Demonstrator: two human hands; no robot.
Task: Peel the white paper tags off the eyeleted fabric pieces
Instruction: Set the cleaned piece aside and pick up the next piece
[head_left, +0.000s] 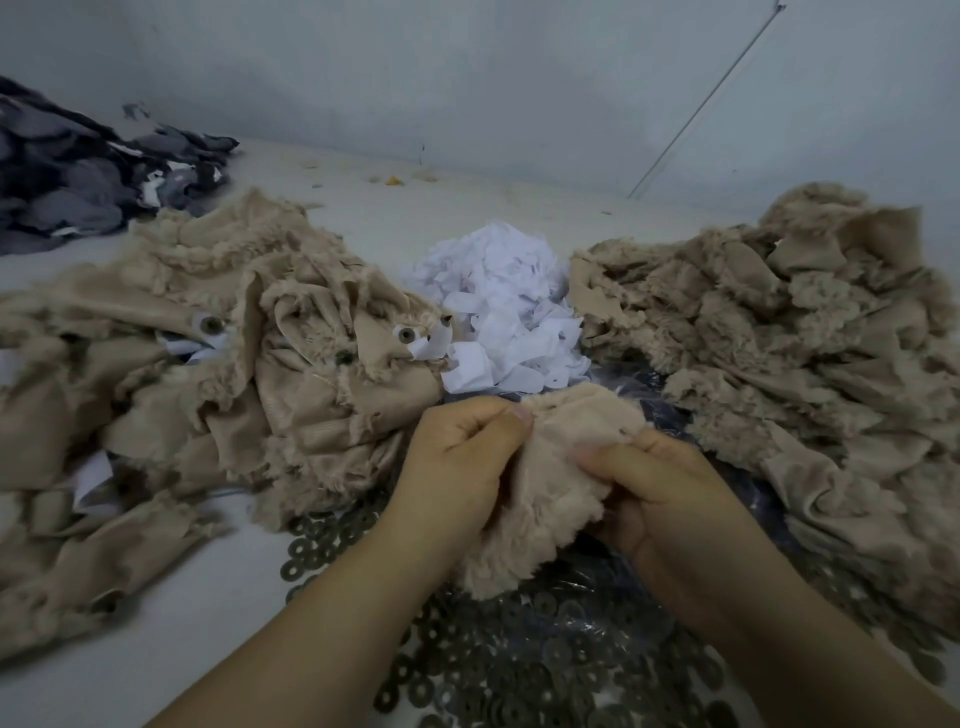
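Both hands pinch fabric pc; no legible writing.

A pale grey wall rises behind a white table surface. A thin metal rod leans against the wall at right, under soft, even light.

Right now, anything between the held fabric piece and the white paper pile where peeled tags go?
Nothing visible. Both hands, left and right, grip the beige fabric piece. The white paper pile lies directly behind it, with only a strip of dark plastic lying flat between them.
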